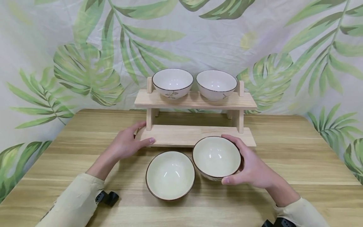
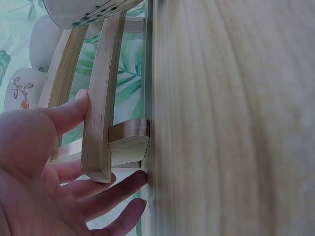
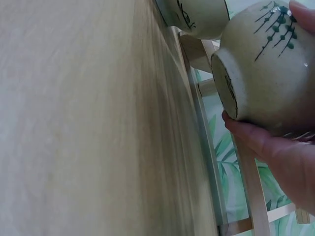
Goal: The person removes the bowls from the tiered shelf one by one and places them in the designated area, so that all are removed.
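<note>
My right hand (image 1: pixel 252 168) grips a cream bowl (image 1: pixel 216 156) by its right side, thumb near the front rim and fingers behind. In the right wrist view the bowl (image 3: pixel 270 73) is raised off the table, its foot ring showing and green sprigs painted on its wall. My left hand (image 1: pixel 129 143) holds the left end of the lower board of a two-tier wooden rack (image 1: pixel 195 135). The left wrist view shows the thumb on the board's upper face (image 2: pixel 98 98) and the fingers around its end. A second cream bowl (image 1: pixel 170 175) stands on the table, left of the held one.
Two white bowls with dark rims, a left one (image 1: pixel 172 83) and a right one (image 1: pixel 216 85), sit side by side on the rack's upper board (image 1: pixel 195 100). Behind the wooden table (image 1: pixel 283 151) hangs a leaf-patterned cloth (image 1: pixel 215 37).
</note>
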Tool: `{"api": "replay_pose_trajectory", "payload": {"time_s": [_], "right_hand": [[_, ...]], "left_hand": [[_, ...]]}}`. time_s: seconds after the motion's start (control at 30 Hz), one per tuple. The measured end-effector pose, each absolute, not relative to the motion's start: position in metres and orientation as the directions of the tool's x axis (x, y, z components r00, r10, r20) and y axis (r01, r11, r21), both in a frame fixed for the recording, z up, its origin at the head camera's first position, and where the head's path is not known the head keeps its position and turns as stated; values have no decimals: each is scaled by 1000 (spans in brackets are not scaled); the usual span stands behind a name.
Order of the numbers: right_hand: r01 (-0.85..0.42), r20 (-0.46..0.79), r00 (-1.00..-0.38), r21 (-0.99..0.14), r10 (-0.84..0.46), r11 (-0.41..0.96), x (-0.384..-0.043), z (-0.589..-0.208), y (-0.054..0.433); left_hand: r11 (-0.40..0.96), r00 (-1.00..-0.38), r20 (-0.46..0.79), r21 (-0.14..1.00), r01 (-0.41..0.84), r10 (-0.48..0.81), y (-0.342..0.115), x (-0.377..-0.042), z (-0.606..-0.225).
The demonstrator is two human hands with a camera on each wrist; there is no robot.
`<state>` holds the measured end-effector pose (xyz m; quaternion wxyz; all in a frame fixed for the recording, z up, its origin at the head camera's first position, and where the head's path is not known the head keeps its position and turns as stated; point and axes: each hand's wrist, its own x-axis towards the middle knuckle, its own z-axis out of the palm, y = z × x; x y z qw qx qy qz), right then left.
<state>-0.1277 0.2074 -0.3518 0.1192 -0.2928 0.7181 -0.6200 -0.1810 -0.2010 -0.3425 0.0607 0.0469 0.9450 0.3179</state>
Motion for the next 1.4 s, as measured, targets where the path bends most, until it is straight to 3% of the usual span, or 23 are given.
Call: {"api": "replay_pose_trajectory", "payload": {"time_s": [0.93,1.4], "right_hand": [[-275,143,-737,-956,-661,100,-132,-364,221],[-249,59,-739,-949,-671,191,-135,-364,230]], "left_hand": [[795,-988,-88,605,46,125,-201,-181,-343],[788,-987,-78,612,63,140,-201,-182,-344]]}}
